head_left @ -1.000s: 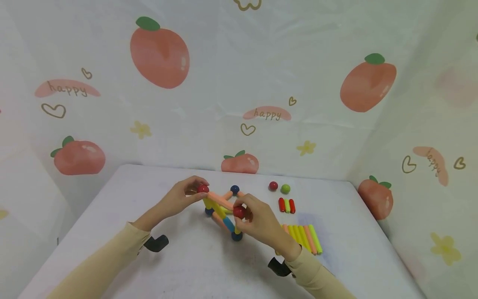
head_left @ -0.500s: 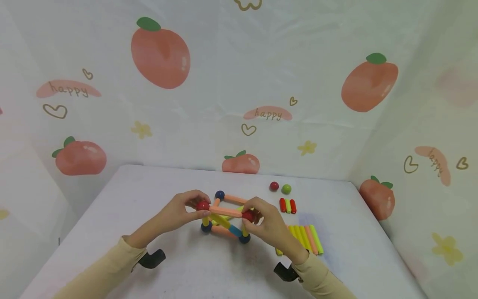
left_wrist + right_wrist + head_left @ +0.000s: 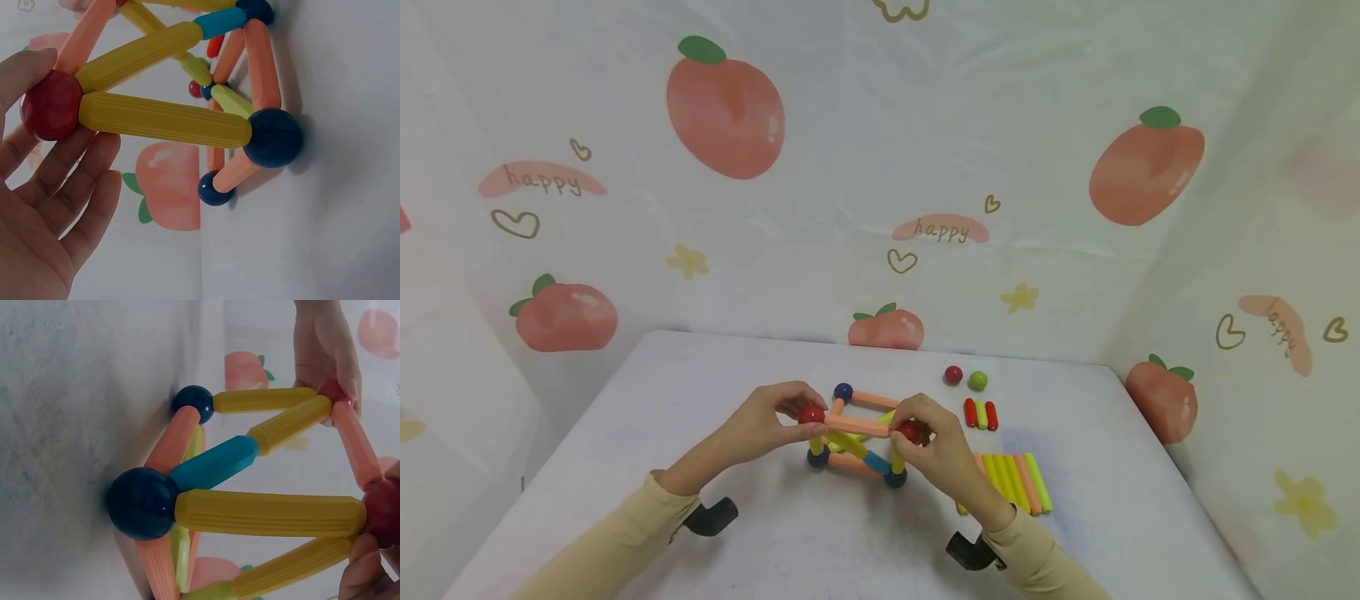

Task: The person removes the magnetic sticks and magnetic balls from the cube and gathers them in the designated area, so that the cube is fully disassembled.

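A frame of ridged rods and balls stands on the table between both hands. My left hand [image 3: 775, 421] pinches the red ball [image 3: 51, 105] at its upper left corner. At the upper right corner, the fingers of my right hand [image 3: 942, 437] hold another red ball [image 3: 382, 509]. An orange rod [image 3: 857, 426] joins these two balls. Yellow rods [image 3: 165, 119] run down from them to dark blue balls [image 3: 142, 503] at the base. One diagonal pairs a yellow piece with a blue rod [image 3: 215, 464]. Part of the frame's far right side is hidden behind my right hand.
Behind to the right lie a loose red ball [image 3: 953, 375] and a green ball [image 3: 977, 381]. Nearer are short red and yellow-green rods [image 3: 981, 415], then a row of longer rods [image 3: 1017, 482] beside my right wrist. A printed cloth [image 3: 820, 250] rises behind the table.
The frame has turned on the table: its left corner came toward me and its right corner shifted rightward, both hands moving along. Over the last half second it has hardly moved.
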The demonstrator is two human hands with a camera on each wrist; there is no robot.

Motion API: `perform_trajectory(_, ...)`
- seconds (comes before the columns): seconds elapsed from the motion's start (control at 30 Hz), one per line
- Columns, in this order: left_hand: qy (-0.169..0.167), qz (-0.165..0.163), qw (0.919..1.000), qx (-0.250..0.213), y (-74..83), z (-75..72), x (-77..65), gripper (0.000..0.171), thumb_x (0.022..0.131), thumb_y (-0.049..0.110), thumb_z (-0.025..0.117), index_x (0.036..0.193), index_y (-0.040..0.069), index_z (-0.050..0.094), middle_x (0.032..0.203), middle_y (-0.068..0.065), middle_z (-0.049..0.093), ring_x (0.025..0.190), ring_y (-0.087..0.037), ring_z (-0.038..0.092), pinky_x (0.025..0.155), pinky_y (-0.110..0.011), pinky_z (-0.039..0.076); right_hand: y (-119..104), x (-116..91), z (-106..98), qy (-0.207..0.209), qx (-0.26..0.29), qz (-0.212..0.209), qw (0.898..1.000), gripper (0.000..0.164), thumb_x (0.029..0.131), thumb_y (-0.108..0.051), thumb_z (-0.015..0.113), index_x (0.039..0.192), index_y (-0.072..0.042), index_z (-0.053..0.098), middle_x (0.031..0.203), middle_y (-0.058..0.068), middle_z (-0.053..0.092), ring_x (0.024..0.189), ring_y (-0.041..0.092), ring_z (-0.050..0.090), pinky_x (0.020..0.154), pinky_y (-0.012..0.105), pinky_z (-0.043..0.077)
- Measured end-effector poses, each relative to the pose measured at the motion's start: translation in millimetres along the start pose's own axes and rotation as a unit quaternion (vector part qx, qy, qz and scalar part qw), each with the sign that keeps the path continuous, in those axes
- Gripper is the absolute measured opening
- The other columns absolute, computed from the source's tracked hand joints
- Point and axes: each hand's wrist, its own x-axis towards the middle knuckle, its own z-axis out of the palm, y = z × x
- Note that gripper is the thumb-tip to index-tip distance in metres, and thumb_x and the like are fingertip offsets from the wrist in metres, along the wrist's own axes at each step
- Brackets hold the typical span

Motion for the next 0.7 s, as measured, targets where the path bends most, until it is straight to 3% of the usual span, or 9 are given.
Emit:
perform_trajectory(0.27, 0.000, -0.006, 1.0000, 0.000, 0.9, -1.0, 3.0, 0.028, 0.085, 0.033, 0.078, 0.107, 0.016, 0.069, 0.091, 0.006, 0.069, 0.085, -0.007, 0.065, 0.079, -0.027, 0.056, 1.9, -0.8, -4.5, 0.017, 0.005, 0.020, 1.000, 0.021, 0.085, -0.002, 0.071, 0.094, -0.021, 0.067, 0.091, -0.002, 0.060, 0.074, 0.010, 0.051, 0.061, 0.020, 0.046)
perform_trajectory(0.7, -0.003, -0.011, 0.9999, -0.003, 3.5, -0.5, 4.1, 0.024, 0.085, 0.032, 0.078, 0.104, 0.022, 0.068, 0.092, 0.005, 0.068, 0.085, -0.008, 0.064, 0.078, -0.025, 0.056, 6.3, 1.1, -7.5, 0.003, 0.032, 0.057, 0.998, 0.006, 0.092, -0.018, 0.071, 0.096, -0.022, 0.071, 0.093, -0.002, 0.064, 0.069, 0.011, 0.051, 0.060, 0.018, 0.047)
